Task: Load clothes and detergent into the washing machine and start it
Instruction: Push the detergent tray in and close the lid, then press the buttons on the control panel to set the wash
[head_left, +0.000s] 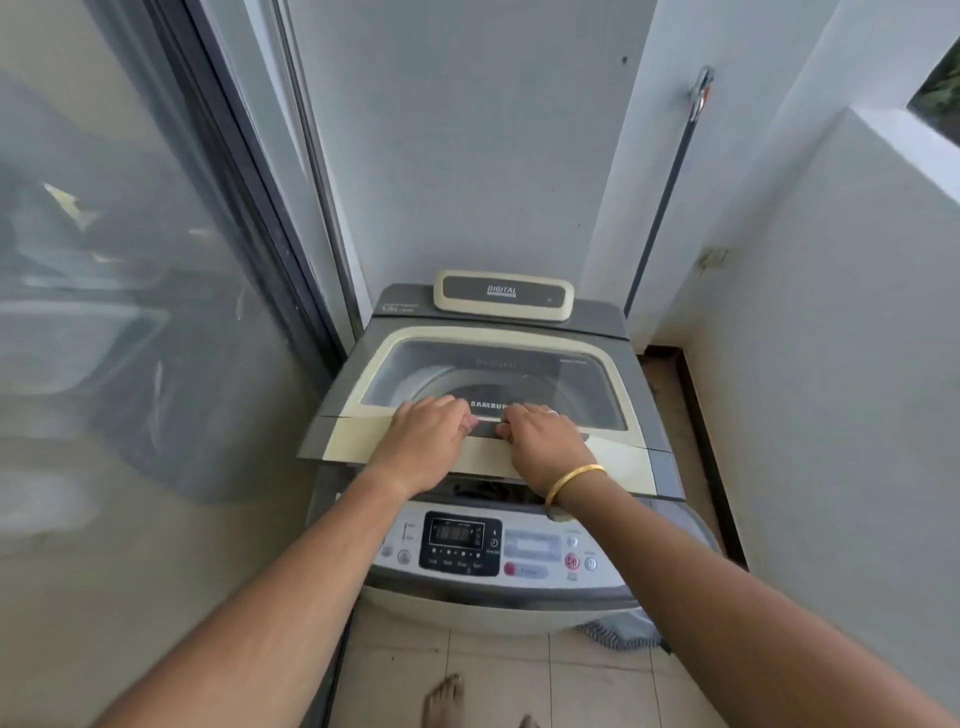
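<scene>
Now both hands are on the washing machine (498, 587) lid (363, 431): left hand (428, 434) and right hand (543, 441) curl closed over its dark handle (485, 425). Lid sits slightly raised; dark clothes (480, 489) show in the gap. Whether it's opening or closing, can't tell; the control panel (460, 543) waits nearer.

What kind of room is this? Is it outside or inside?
Probably a small laundry balcony, half outdoors. A top-loading washing machine stands in a narrow tiled corner, a sliding glass door runs along one side, and a low white wall with an opening above it closes the other.
</scene>
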